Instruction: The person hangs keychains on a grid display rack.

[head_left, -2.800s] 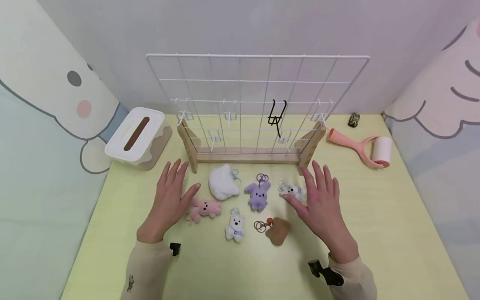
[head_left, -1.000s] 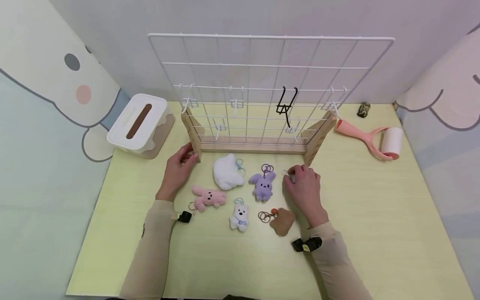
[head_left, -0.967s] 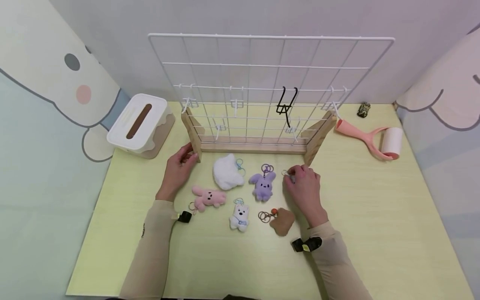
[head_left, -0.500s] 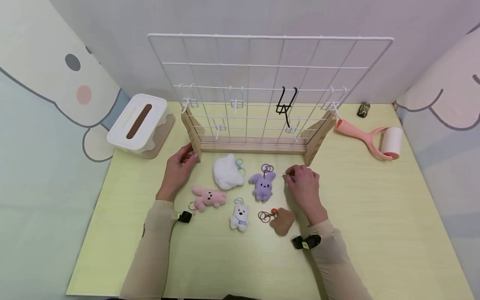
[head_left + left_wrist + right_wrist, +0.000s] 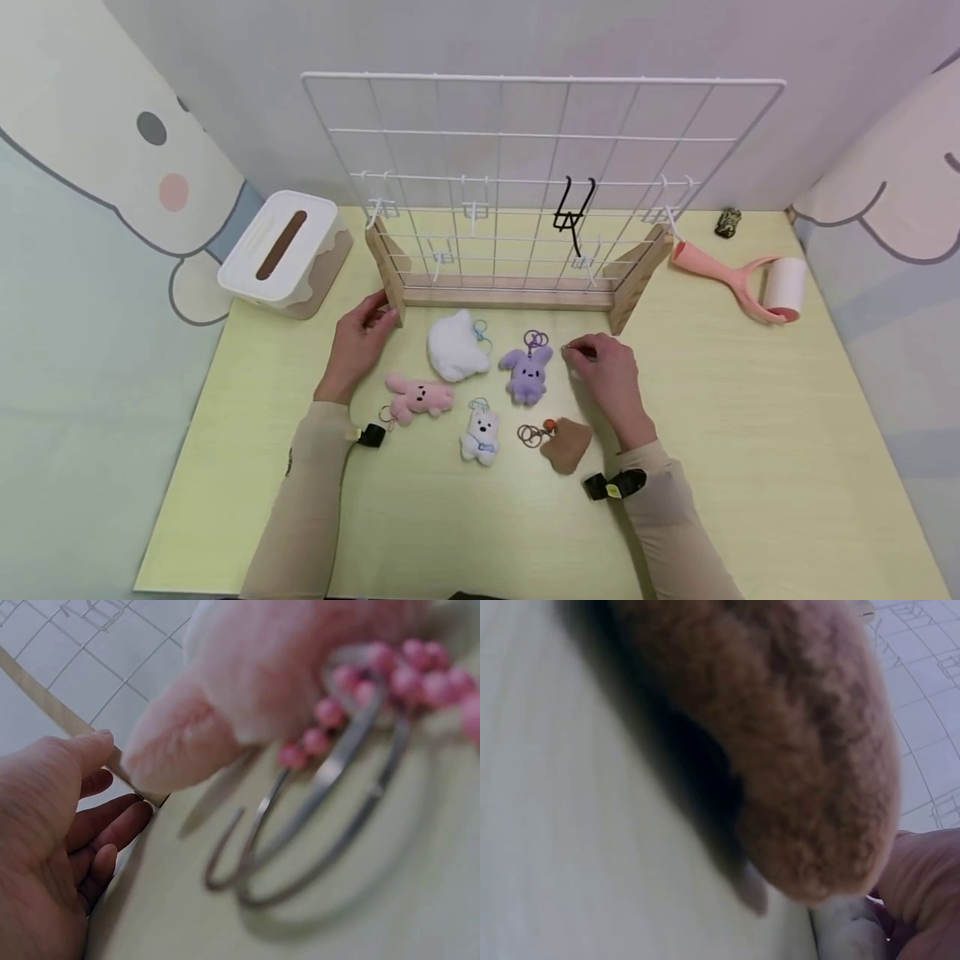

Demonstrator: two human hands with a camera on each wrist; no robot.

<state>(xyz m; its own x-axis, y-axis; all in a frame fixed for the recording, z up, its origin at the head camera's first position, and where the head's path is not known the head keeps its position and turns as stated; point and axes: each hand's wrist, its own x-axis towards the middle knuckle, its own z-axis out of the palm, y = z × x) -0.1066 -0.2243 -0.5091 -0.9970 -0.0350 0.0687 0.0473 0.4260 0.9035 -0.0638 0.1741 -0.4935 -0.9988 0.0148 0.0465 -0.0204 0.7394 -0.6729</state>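
My left hand (image 5: 356, 343) grips the left wooden leg (image 5: 384, 271) of the white wire grid rack (image 5: 528, 133), thumb on one side and fingers curled on the other. My right hand (image 5: 609, 375) pinches the ring of a small white plush keychain (image 5: 849, 930), whose body is mostly hidden beneath the palm. Left of it lies a purple bunny keychain (image 5: 527, 375). A brown plush keychain (image 5: 567, 446) rests below the right hand and fills much of the right wrist view. Beside the left hand lies a pink bunny keychain (image 5: 422, 397), with pink beads (image 5: 409, 681) and a metal ring.
A white plush (image 5: 456, 346) and a white bear keychain (image 5: 480, 437) lie mid-table. The rack bears several white hooks and one black hook (image 5: 570, 221). A tissue box (image 5: 281, 250) stands left; a pink lint roller (image 5: 738, 279) and a small dark patterned item (image 5: 727, 222) lie right.
The left hand went to the rack's left leg and stayed there. The right hand came down over the white keychain, then shifted slightly left with its ring between the fingertips.
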